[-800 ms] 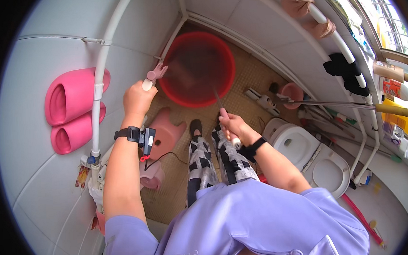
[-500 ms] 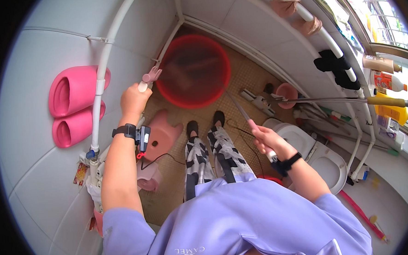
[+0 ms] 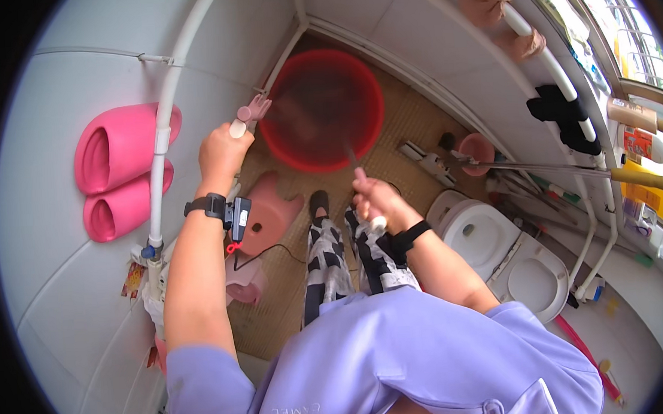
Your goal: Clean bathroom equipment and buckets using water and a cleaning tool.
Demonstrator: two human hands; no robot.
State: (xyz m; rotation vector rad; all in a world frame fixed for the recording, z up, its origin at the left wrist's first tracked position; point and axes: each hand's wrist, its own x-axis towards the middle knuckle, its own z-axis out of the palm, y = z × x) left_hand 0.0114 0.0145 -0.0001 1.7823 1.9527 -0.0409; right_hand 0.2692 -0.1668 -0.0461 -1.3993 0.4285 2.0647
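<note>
Grey rod-like tool (image 3: 360, 177) with pink grip, in my right hand (image 3: 382, 203), fingers closed round it, slanting toward 12; far end blurred over red basin (image 3: 374, 122). Left hand (image 3: 222, 154), at 10, gripping pink pronged tool (image 3: 254, 110) near basin's rim. I judge work under way; how much done or left, can't tell, basin's contents too murky. Below, tan textured floor (image 3: 403, 117). Pink stool (image 3: 276, 216) at 9, toilet (image 3: 490, 229) past 3, window (image 3: 641, 29) at 2, pale-tiled wall (image 3: 59, 304) beyond 8.

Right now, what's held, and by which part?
Left hand: pink pronged tool, by its white part. Right hand: long thin tool, by its pink-and-white handle.
</note>
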